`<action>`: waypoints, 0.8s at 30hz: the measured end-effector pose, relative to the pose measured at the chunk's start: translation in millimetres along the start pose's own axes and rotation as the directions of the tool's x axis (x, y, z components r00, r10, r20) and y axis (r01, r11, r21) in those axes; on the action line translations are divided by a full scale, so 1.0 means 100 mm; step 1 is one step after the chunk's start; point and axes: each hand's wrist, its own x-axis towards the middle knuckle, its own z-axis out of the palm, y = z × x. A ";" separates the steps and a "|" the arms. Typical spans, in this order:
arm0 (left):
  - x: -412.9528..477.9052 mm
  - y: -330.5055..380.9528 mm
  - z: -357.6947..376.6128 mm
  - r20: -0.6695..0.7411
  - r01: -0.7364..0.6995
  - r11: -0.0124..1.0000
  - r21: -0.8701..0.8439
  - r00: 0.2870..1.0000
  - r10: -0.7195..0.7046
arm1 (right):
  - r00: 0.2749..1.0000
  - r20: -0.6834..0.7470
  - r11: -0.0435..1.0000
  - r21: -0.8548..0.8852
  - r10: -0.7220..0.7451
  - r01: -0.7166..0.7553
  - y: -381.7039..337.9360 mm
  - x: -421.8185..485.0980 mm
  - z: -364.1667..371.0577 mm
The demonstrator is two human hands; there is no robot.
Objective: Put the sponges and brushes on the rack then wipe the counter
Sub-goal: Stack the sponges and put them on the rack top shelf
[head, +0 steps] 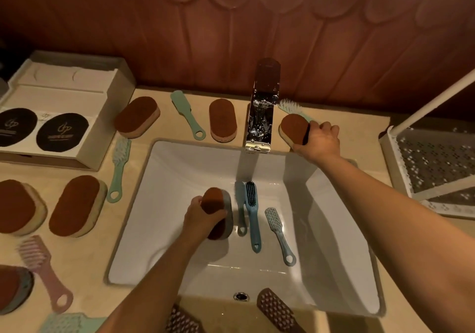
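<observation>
In the sink: my left hand (203, 214) is curled round the sink sponge (218, 204), holding it on its edge low in the sink (180, 173), brown face to the left, long axis running away from me.
Right of the tap: my right hand (321, 137) grips the tap-side sponge (293, 128) by its right end. It is on the counter (359, 132), just beside the tap (262, 116), long axis running left to right.
Rack: the rack (437, 163) stands at the far right of the counter, to the right of both hands.
Nearer hand: the right one. It is near the rack's corner, while the left is well apart from it, with the sink's right half between.
Next move, as I judge it: carry the tap-side sponge rightward first, then bring the sink sponge up and across.
Sink brushes: a grey brush (239, 206), a dark-bristled brush (252, 214) and a pale brush (279, 232) lie side by side just right of my left hand, handle loops toward me.
Behind the tap-side sponge: a white-bristled brush (288, 105), partly hidden.
Left counter: more sponges and brushes are scattered beside a white box (64, 96), all well apart from the rack.
</observation>
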 end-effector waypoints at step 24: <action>-1.16 0.54 0.09 0.112 -0.009 0.843 -0.538 0.990 0.082 | 0.970 0.240 0.168 0.959 -0.042 -0.230 -0.17 -2.36 -0.27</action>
